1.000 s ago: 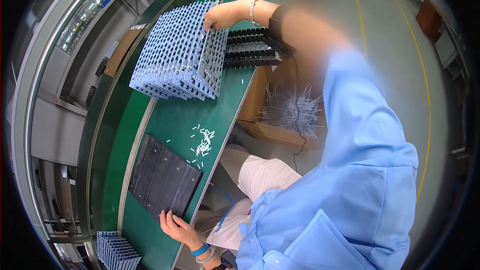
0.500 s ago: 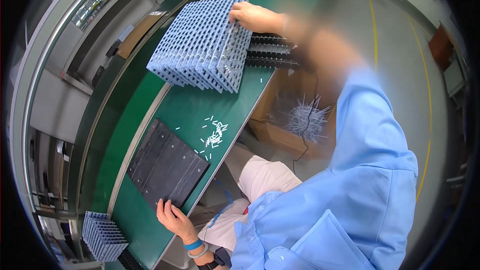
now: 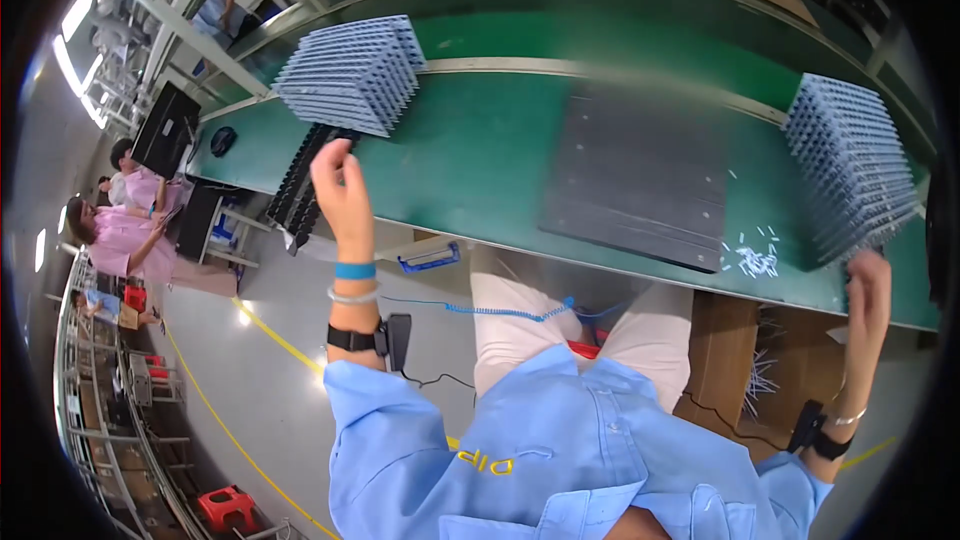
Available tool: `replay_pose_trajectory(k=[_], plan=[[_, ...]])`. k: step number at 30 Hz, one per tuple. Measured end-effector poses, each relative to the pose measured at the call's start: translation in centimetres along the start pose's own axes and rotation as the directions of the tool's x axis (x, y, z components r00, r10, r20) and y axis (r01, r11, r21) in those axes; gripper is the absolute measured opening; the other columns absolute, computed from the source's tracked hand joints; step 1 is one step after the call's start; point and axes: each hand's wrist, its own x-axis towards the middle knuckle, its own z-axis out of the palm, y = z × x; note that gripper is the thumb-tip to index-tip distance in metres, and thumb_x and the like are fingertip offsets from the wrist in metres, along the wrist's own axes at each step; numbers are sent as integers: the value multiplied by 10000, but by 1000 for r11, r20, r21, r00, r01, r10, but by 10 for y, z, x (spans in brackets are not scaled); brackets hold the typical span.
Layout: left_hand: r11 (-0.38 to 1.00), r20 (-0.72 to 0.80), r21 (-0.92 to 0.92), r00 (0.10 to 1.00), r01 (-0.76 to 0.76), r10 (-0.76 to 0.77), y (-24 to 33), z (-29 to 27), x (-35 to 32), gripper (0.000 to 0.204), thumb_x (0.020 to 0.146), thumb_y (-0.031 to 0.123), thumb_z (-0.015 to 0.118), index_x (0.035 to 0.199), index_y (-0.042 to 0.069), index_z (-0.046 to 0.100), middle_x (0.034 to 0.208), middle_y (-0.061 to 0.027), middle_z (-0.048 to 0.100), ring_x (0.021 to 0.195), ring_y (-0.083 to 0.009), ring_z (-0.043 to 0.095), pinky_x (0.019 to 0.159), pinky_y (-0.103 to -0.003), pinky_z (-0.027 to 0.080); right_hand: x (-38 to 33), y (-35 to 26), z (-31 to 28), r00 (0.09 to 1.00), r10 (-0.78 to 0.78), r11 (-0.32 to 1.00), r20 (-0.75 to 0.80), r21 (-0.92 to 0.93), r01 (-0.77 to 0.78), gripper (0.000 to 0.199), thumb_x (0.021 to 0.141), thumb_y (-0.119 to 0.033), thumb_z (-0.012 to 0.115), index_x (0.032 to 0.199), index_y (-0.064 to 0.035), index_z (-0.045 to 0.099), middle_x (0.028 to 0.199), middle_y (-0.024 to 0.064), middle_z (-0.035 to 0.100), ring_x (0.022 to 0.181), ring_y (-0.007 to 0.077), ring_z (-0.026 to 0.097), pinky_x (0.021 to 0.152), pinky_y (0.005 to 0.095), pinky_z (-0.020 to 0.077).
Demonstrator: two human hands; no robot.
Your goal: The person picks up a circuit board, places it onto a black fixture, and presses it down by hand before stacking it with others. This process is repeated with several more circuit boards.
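My left hand (image 3: 342, 195) is raised at the front edge of the green bench, beside black toothed strips (image 3: 300, 175). Its fingers are loosely bent and apart, with nothing visible between them. Behind it stands a stack of pale blue-grey perforated racks (image 3: 350, 75). On the right, my right hand (image 3: 870, 290) is at the near lower corner of a second perforated stack (image 3: 850, 165). Its fingers are smeared, and whether they grip is unclear. A flat black plate (image 3: 640, 175) lies mid-bench between my hands, with small white pins (image 3: 757, 260) scattered to its right.
Below the bench on the right, a cardboard box (image 3: 735, 355) holds thin pale sticks (image 3: 760, 375). A blue coiled cord (image 3: 510, 310) crosses in front of my legs. At the far left are a monitor (image 3: 167, 130), a mouse (image 3: 223, 141) and seated people in pink (image 3: 135, 240).
The view has swung left, bringing the far-left bench end into sight. My left hand has moved from the black plate to the black strips. My right hand has come down the right stack.
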Motion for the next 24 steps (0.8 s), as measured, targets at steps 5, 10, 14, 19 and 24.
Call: replay_pose_trajectory(k=[5,10,14,19,24], plan=[[966,-132,182,978,186,-163,-98,-50,59,221,861,81,508,1059,11,575,984,-112,554,835,-207,563,758,-320,469,5,-67,89,995,-60,992,81,118,50,127,851,73,465,929,-3,531,985,84,519,927,178,505,828,262,407],[744,-62,-119,743,657,-666,-119,-20,131,262,864,235,543,989,6,570,837,-109,560,677,-210,572,575,-348,483,1,-113,156,988,31,901,149,423,-93,142,825,96,479,912,6,548,934,107,531,835,169,542,727,263,450],[546,0,-100,549,832,-836,-147,3,166,356,830,338,575,907,-9,548,725,-121,552,569,-221,552,470,-380,460,9,-135,186,991,-46,885,127,466,-19,174,813,111,489,930,6,564,925,111,549,769,163,566,669,257,464],[409,104,-50,412,911,-905,-166,3,172,396,810,361,579,854,-29,524,678,-128,542,535,-235,550,453,-385,461,10,-137,197,987,-55,908,153,419,-14,172,785,120,540,907,6,585,883,110,596,770,195,580,653,270,471],[450,137,34,442,893,-887,-164,-22,190,347,797,320,578,832,-20,524,653,-113,539,513,-238,560,452,-376,471,13,-127,208,977,-34,898,210,436,-63,166,786,115,545,904,6,590,884,111,604,767,203,586,654,279,479]])
